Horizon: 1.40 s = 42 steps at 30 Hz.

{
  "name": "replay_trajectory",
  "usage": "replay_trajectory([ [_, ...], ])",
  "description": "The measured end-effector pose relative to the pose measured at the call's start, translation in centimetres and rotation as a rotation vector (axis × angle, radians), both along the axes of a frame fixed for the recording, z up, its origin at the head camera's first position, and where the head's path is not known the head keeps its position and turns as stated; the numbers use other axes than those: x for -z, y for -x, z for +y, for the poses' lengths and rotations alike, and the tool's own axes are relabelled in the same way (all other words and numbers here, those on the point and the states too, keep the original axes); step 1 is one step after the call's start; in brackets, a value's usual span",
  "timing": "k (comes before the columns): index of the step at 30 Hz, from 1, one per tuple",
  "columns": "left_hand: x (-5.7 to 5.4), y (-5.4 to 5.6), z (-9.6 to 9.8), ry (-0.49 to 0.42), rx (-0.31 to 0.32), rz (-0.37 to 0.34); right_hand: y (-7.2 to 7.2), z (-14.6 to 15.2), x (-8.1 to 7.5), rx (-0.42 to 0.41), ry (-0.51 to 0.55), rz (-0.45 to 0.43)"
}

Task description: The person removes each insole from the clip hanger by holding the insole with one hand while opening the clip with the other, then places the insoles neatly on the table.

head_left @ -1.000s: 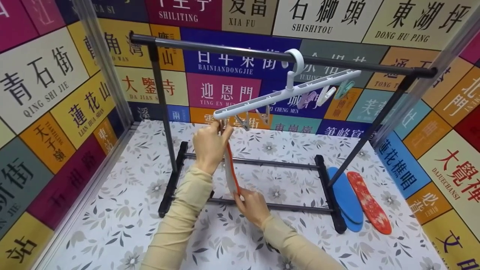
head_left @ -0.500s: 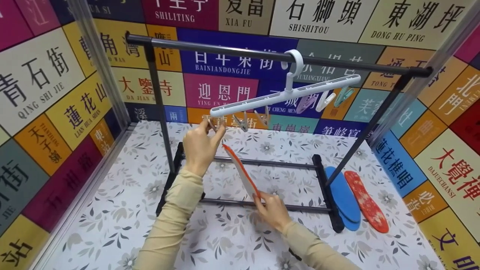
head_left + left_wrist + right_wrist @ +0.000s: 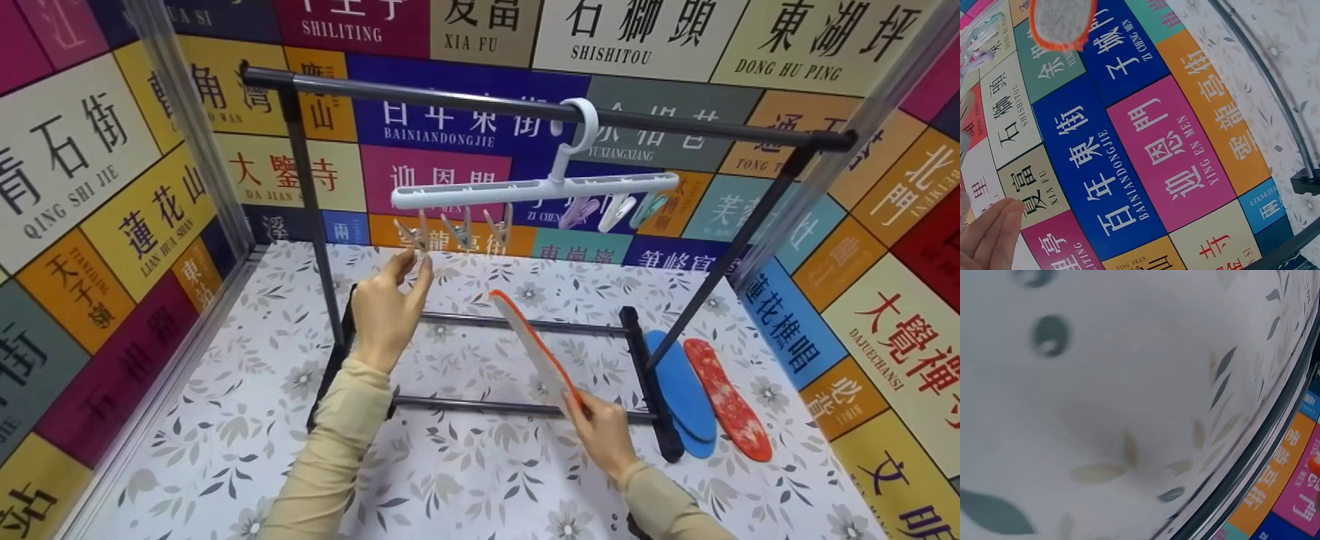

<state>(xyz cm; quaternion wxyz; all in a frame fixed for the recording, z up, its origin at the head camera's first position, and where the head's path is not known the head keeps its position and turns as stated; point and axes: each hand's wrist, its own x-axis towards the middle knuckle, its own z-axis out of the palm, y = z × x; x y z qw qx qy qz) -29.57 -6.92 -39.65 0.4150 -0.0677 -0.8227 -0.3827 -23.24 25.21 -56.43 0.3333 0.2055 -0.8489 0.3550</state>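
In the head view my right hand (image 3: 600,435) pinches the lower end of an insole (image 3: 532,345) with a grey face and an orange edge, held up at a slant. The insole's tip (image 3: 1062,23) shows at the top of the left wrist view. My left hand (image 3: 386,311) is raised just below a clothespin (image 3: 418,234), its thumb and forefinger apart near the clip's lower end. That clothespin hangs from the left end of a white clip hanger (image 3: 517,191), beside two similar clips. A purple clip (image 3: 581,213), a white clip (image 3: 616,213) and a green clip (image 3: 648,210) hang at the right.
The hanger hooks over the top bar (image 3: 450,97) of a dark rack standing on floral cloth (image 3: 225,420). Blue insoles (image 3: 684,390) and a red patterned insole (image 3: 727,397) lie by the rack's right foot (image 3: 652,382). Sign-covered walls (image 3: 90,225) surround it.
The insole has come away from the left clip and moved right and down with my right hand. My left hand has dropped slightly leftward. The hanger has swung and its bar is now more level.
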Motion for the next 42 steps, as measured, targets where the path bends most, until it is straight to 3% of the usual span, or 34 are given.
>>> replay_trajectory([
  [10, 2.4, -2.2, 0.6, -0.001, 0.004, -0.074, -1.1, 3.5, -0.9, 0.069, 0.057, 0.112],
  [25, 6.1, -4.9, 1.6, -0.079, 0.023, -0.141, -4.5, 11.7, 0.4, 0.260, 0.049, 0.071],
  [29, 6.6, -5.2, 1.8, -0.061, 0.030, -0.164, -5.7, 14.3, 0.1, 0.293, 0.044, 0.103],
  [34, 7.1, -5.7, 2.0, -0.058, 0.060, -0.216, -7.0, 17.7, -0.4, 0.401, 0.024, 0.126],
  [37, 7.4, -6.0, 1.9, -0.069, 0.078, -0.243, -7.5, 19.4, -0.8, 0.518, 0.035, 0.083],
  [42, 8.0, -6.3, 1.9, -0.075, 0.079, -0.250, -7.6, 21.2, -1.9, 0.750, 0.089, -0.156],
])
